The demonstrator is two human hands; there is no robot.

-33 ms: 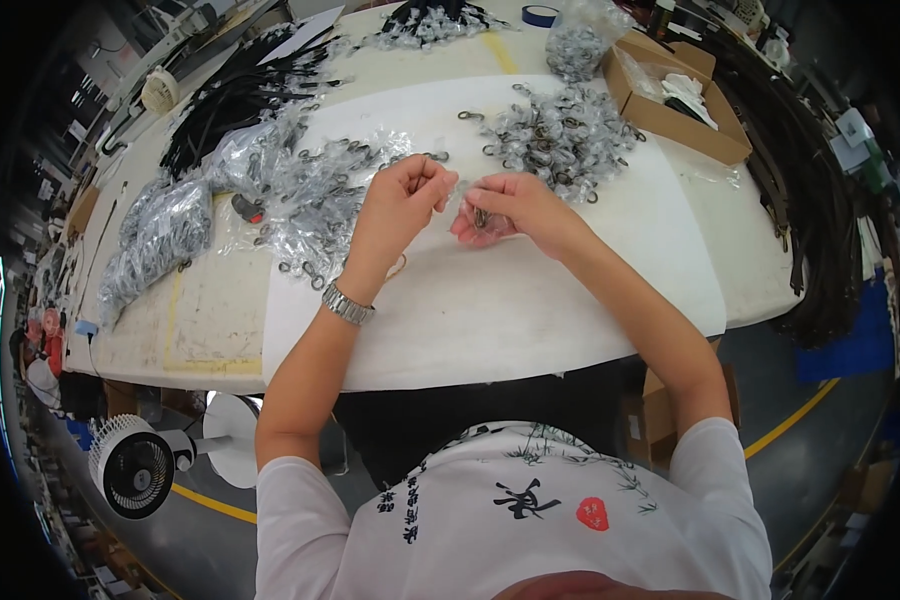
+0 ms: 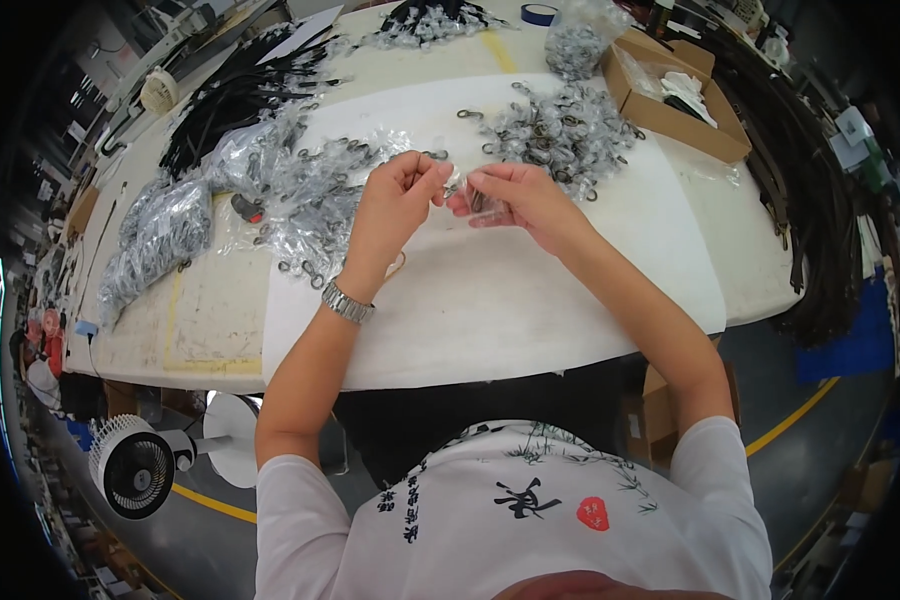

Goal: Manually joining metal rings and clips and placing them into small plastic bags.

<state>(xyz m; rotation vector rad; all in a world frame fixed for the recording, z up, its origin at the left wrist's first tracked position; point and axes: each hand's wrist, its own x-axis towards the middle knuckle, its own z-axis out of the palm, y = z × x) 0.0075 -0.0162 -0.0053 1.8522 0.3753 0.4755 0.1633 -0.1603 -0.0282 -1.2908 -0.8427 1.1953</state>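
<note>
Over the white sheet [image 2: 510, 320], my two hands almost meet. In my right hand [image 2: 532, 203], thumb and fingers close around a small dark metal clasp in clear plastic wrap [image 2: 483, 203]. My left hand [image 2: 398, 200], a metal watch on its wrist, is pinched at the wrap's left side; whatever lies between its fingertips is too small to make out. Beyond my right hand spreads a pile of wrapped metal clasps [image 2: 560, 140]. Another pile of wrapped clasps [image 2: 315, 205] lies beside and behind my left hand.
Bulky clear plastic bags [image 2: 160, 245] and black straps [image 2: 235, 100] lie at left, near a small black-and-red object [image 2: 247, 208]. An open cardboard box [image 2: 685, 110], a filled bag [image 2: 575, 48] and blue tape [image 2: 540, 15] stand farther back. A fan [image 2: 138, 468] is below the table's left edge.
My right hand has shifted slightly up and left with the wrapped clasp, and its fingers have turned. The left hand has moved slightly; its fingertips are now nearer the wrap.
</note>
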